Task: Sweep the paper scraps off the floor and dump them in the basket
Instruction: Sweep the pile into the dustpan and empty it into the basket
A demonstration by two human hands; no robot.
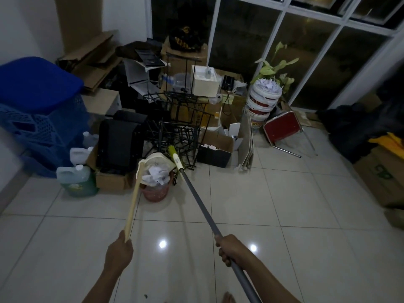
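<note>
— Scraps first: where are they?

— White paper scraps (pixel 157 174) sit heaped in the reddish basket (pixel 155 193), which stands on the tiled floor (pixel 251 204) at the edge of the clutter. No loose scraps show on the tiles nearer the person.

— And the dustpan?

— The cream dustpan (pixel 156 162) is tipped over the mouth of the basket, its pan right above the paper. Its pale long handle (pixel 133 200) runs back to the left hand (pixel 119 252), whose fingers are curled shut around the end of it.

— What about the other hand?

— The right hand (pixel 230 249) is wrapped tight on the grey pole of the broom (pixel 197 196), knuckles up, fingers closed round it. The pole slants up and away to a cream neck and yellow bristles (pixel 171 150), which lie just behind the dustpan, against the black wire rack (pixel 175 119).

— Anything close by the basket?

— A green jug of liquid (pixel 76 180) and a small cardboard box (pixel 113 182) stand to its left; a big blue bin (pixel 41 110) rises farther left. To the right, well apart, a stack of white buckets (pixel 261 103) topped with more paper stands beside a red folding chair (pixel 282 127).

— Any more of the person in view?

— Bare toes (pixel 228 297) at the bottom edge.
</note>
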